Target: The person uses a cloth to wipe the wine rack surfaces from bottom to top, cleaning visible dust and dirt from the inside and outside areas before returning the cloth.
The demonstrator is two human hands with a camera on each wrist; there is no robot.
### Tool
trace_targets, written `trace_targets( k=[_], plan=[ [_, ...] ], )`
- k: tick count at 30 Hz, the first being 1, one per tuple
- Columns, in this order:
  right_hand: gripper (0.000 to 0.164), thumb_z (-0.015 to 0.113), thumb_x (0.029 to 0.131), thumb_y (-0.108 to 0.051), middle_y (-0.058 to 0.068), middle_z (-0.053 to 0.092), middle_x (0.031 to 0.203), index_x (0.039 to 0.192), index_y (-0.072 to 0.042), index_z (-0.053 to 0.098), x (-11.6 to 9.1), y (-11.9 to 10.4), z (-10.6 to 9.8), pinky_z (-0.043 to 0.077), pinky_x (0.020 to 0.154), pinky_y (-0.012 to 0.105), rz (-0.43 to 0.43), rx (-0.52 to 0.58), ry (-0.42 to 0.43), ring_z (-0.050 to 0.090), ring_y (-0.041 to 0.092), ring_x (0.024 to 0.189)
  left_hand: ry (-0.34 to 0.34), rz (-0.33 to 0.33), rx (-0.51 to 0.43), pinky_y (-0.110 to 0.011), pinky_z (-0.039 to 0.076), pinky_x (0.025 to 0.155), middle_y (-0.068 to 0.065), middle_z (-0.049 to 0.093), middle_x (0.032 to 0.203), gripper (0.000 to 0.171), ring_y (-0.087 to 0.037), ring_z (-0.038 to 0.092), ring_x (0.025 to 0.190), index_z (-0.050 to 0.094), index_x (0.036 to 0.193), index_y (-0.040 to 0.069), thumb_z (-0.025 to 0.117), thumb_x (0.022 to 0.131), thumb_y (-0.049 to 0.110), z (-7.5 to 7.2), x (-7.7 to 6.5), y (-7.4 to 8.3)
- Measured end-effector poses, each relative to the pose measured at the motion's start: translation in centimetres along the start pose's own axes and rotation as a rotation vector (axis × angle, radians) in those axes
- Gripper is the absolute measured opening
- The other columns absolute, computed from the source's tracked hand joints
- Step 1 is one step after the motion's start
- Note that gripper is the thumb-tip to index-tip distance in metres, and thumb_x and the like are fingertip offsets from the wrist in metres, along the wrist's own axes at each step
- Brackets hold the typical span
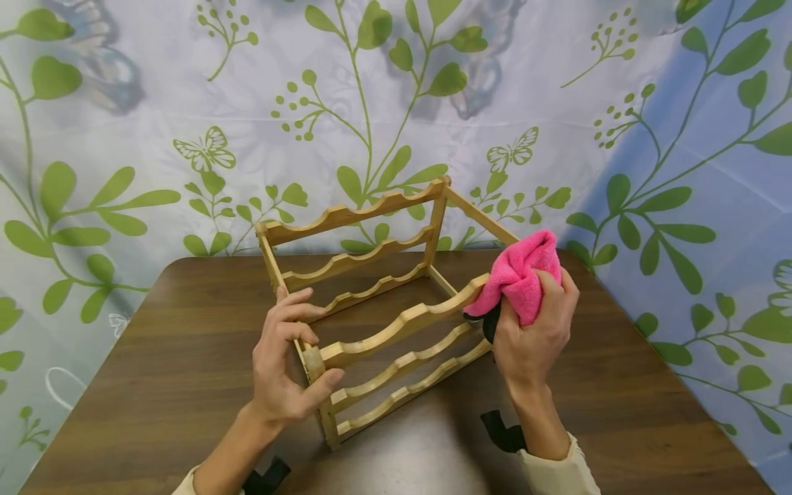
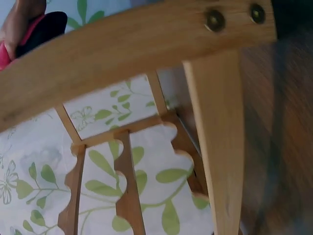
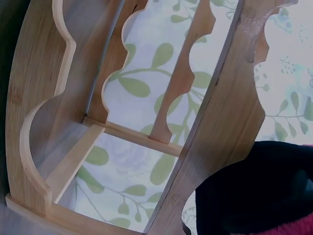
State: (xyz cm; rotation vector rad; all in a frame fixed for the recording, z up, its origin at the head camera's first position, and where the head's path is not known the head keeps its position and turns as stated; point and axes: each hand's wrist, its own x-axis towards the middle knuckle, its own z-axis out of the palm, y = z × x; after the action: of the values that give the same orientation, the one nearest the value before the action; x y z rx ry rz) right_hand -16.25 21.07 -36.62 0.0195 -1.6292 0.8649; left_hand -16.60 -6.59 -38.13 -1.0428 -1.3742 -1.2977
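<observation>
A light wooden wine rack [image 1: 408, 323] with scalloped rails in three tiers stands at an angle on the table. My left hand [image 1: 281, 364] grips its near left corner, thumb across the front and fingers along the side. Bunched in my right hand [image 1: 535, 337] is a pink cloth [image 1: 522, 268] with black fabric below it, at the right end of the top front rail. The right wrist view shows the black fabric [image 3: 254, 186] over a scalloped rail [image 3: 220, 107]. In the left wrist view, two screws mark a curved side of the rack [image 2: 122, 54].
The rack stands on a dark brown wooden table [image 1: 185, 357]. Behind it hangs a pale curtain [image 1: 155, 165] printed with green leaves and butterflies, which also runs down the right side. A white loop [image 1: 52, 388] shows at the table's left edge.
</observation>
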Motion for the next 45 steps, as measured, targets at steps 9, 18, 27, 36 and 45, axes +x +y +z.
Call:
trace_targets(
  k=[9, 18, 27, 36, 45],
  plan=[
    [0.026, 0.066, 0.081, 0.003, 0.033, 0.054, 0.118, 0.103, 0.013, 0.056, -0.9, -2.0, -0.7, 0.042, 0.082, 0.024, -0.082, 0.203, -0.139, 0.053, 0.033, 0.104, -0.023, -0.004, -0.036, -0.061, 0.014, 0.115, -0.02, 0.064, 0.12, 0.048, -0.039, 0.045, 0.133, 0.049, 0.081, -0.01, 0.066, 0.094, 0.033, -1.1, 0.0, -0.7],
    [0.04, 0.065, 0.092, -0.026, 0.035, 0.054, 0.115, 0.102, 0.011, 0.055, -2.5, -3.9, -0.8, 0.048, 0.087, 0.024, -0.219, 0.296, -0.163, 0.053, 0.035, 0.106, -0.039, -0.034, -0.069, -0.057, 0.018, 0.116, -0.023, 0.058, 0.132, 0.044, -0.039, 0.043, 0.135, 0.049, 0.087, -0.017, 0.057, 0.101, 0.024, -2.0, 0.1, -1.7],
    [0.033, 0.06, 0.094, -0.026, 0.035, 0.056, 0.114, 0.101, 0.007, 0.06, -1.7, -4.5, -2.9, 0.048, 0.092, 0.022, -0.377, 0.282, -0.264, 0.057, 0.039, 0.1, -0.074, -0.069, -0.009, -0.051, 0.022, 0.116, -0.026, 0.048, 0.142, 0.047, -0.04, 0.038, 0.138, 0.049, 0.096, -0.02, 0.05, 0.104, 0.026, -3.2, 0.3, -2.4],
    [0.042, 0.043, 0.1, -0.042, 0.016, 0.059, 0.124, 0.109, -0.01, 0.068, 0.0, -5.8, -7.0, 0.06, 0.074, 0.039, -0.461, -0.001, -0.717, 0.061, 0.027, 0.104, -0.072, -0.14, 0.028, -0.044, 0.026, 0.116, -0.027, 0.043, 0.146, 0.049, -0.04, 0.034, 0.14, 0.047, 0.11, -0.023, 0.047, 0.106, 0.026, -4.1, 0.0, -3.1],
    [0.039, 0.039, 0.103, -0.037, 0.014, 0.059, 0.123, 0.109, -0.01, 0.068, 3.4, -5.3, -11.4, 0.045, 0.089, 0.015, -0.465, 0.015, -0.827, 0.057, 0.016, 0.105, -0.056, -0.135, 0.033, -0.043, 0.027, 0.116, -0.025, 0.045, 0.146, 0.049, -0.04, 0.035, 0.139, 0.046, 0.11, -0.023, 0.046, 0.106, 0.026, -4.1, 0.1, -3.2]
  ],
)
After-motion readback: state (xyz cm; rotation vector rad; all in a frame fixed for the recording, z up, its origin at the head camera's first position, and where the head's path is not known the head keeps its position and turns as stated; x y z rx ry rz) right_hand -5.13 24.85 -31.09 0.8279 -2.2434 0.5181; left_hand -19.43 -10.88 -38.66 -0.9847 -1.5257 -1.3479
